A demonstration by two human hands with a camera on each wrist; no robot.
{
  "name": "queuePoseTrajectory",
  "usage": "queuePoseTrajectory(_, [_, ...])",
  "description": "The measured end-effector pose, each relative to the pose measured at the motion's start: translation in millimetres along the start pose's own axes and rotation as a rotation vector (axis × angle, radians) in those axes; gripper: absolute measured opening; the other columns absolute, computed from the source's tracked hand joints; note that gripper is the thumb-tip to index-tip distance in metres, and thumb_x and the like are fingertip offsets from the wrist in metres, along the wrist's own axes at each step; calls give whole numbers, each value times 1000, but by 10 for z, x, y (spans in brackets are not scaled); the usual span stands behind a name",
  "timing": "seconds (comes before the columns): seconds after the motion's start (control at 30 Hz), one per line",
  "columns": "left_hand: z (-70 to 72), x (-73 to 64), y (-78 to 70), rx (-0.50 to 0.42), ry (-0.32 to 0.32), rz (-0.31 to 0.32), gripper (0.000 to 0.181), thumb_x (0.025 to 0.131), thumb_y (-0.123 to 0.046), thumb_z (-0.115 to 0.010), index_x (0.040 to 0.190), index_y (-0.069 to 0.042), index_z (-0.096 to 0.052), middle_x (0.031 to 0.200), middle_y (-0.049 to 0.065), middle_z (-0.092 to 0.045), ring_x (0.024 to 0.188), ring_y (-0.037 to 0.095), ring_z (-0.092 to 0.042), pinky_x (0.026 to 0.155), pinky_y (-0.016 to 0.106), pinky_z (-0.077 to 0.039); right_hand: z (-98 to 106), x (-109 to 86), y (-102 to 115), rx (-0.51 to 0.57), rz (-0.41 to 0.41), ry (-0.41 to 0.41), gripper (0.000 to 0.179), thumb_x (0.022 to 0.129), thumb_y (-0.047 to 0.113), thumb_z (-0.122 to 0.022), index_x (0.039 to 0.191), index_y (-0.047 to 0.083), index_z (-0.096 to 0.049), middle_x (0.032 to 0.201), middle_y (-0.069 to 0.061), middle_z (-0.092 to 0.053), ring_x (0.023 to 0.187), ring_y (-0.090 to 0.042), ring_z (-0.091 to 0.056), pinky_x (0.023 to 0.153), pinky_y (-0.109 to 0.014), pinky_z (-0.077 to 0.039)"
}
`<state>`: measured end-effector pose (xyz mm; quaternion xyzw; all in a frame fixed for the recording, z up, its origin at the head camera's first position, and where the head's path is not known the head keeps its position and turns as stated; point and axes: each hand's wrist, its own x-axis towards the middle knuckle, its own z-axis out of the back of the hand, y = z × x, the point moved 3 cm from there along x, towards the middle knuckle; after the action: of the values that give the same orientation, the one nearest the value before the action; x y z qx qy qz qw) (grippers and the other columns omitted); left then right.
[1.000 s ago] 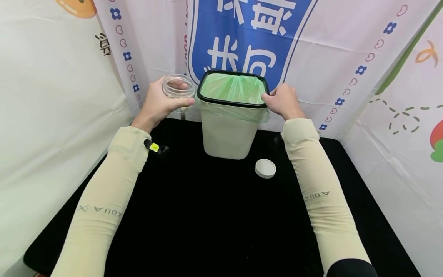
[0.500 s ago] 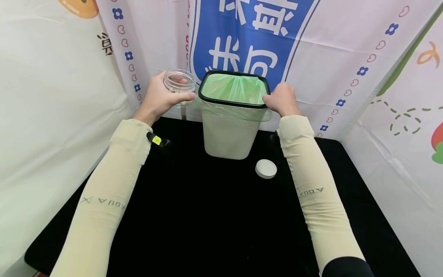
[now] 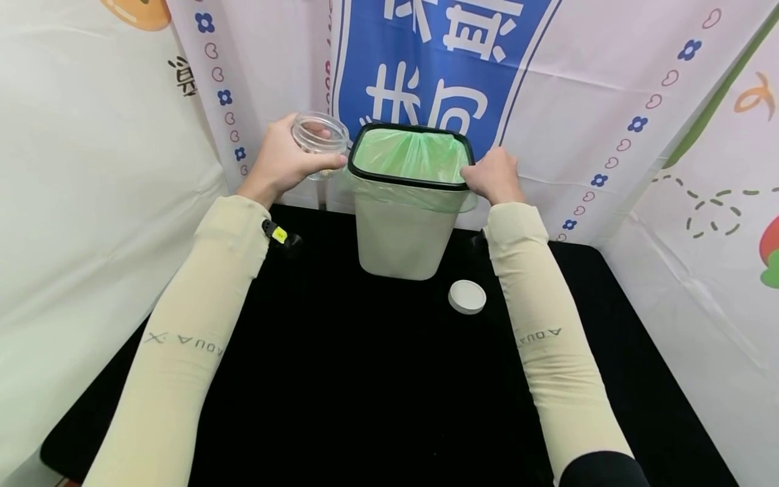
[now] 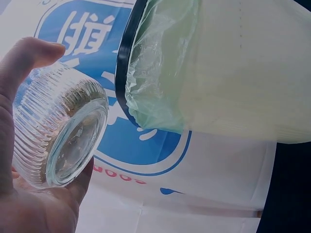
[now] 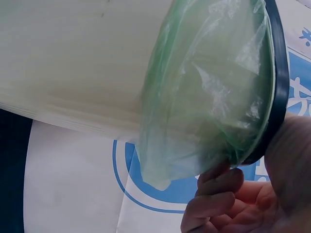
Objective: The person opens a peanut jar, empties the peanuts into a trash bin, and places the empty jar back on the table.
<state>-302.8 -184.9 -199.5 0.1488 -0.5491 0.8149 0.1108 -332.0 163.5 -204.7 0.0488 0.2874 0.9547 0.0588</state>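
A clear glass jar (image 3: 319, 138) with no lid on it is in my left hand (image 3: 281, 159), just left of the bin's rim. The left wrist view shows ribbed walls on the jar (image 4: 63, 126) and a thick base; something brownish shows through the glass, too unclear to name. My right hand (image 3: 496, 176) pinches the black rim (image 3: 414, 181) of a pale trash bin (image 3: 402, 237) at its right front corner. A green bag (image 3: 408, 154) lines the bin and folds over the outside. In the right wrist view, fingers (image 5: 214, 204) curl beneath the rim against the bag.
A white round lid (image 3: 466, 296) lies on the black table (image 3: 365, 379), right of the bin's base. Printed cloth (image 3: 548, 88) hangs close behind the bin, with white sheets (image 3: 91, 169) at both sides.
My left hand has risen slightly and carried the jar up and a little rightward, closer to the bin's rim. The right hand stays on the rim, its forearm shifted slightly inward.
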Motion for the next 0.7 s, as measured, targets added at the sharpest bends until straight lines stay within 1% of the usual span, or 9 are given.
queuePoseTrajectory(0.1, [-19, 19, -25, 12, 4, 5, 80, 71, -26, -99, 139, -10, -62, 116, -2, -70, 106, 15, -68, 98, 27, -57, -1, 0, -1, 2, -9, 17, 26, 97, 28, -53, 79, 11, -48, 113, -19, -58, 107, -34, -56, 86, -40, -52])
queuePoseTrajectory(0.27, [-53, 63, -43, 30, 9, 2, 81, 70, -26, -99, 139, -10, -62, 115, -1, -70, 107, 15, -67, 100, 28, -57, -5, -14, 6, 9, -20, 41, 27, 99, 28, -52, 78, 12, -46, 107, -17, -56, 103, -32, -56, 83, -39, -52])
queuePoseTrajectory(0.33, [-67, 81, -53, 33, 12, -4, 80, 70, -26, -99, 138, -9, -62, 114, -2, -69, 106, 15, -67, 97, 27, -57, -9, -16, 13, 6, -24, 44, 25, 100, 28, -51, 84, 9, -51, 114, -19, -58, 107, -33, -57, 85, -39, -52])
queuePoseTrajectory(0.4, [-80, 103, -68, 38, 15, -12, 79, 70, -26, -99, 137, -9, -62, 113, -3, -69, 104, 14, -67, 94, 25, -57, -12, -13, 16, 5, -30, 42, 24, 100, 28, -50, 93, 6, -55, 125, -22, -60, 112, -34, -56, 89, -40, -53])
queuePoseTrajectory(0.47, [-93, 128, -86, 46, 20, -19, 77, 70, -25, -98, 136, -7, -62, 112, -5, -68, 103, 14, -67, 92, 24, -58, -14, -8, 17, 4, -35, 37, 25, 101, 28, -50, 101, 4, -56, 138, -25, -58, 117, -34, -55, 91, -40, -53])
queuePoseTrajectory(0.5, [-96, 140, -96, 50, 25, -18, 77, 71, -25, -98, 136, -7, -61, 113, -5, -67, 103, 14, -67, 92, 24, -58, -15, -7, 16, 7, -38, 36, 26, 101, 28, -50, 103, 3, -56, 140, -26, -57, 116, -34, -55, 90, -40, -53])
queuePoseTrajectory(0.6, [-103, 175, -128, 75, 35, -15, 78, 72, -24, -98, 137, -5, -59, 114, -4, -67, 103, 13, -67, 93, 24, -59, -20, -5, 9, 18, -42, 27, 22, 100, 27, -51, 97, 6, -55, 133, -25, -59, 109, -33, -57, 84, -39, -53])
queuePoseTrajectory(0.7, [-106, 203, -157, 107, 41, -4, 79, 72, -26, -97, 138, -6, -58, 116, -4, -66, 103, 13, -67, 93, 24, -59, -26, -4, 8, 20, -44, 23, 24, 101, 28, -51, 99, 5, -56, 131, -24, -59, 108, -33, -58, 84, -38, -53])
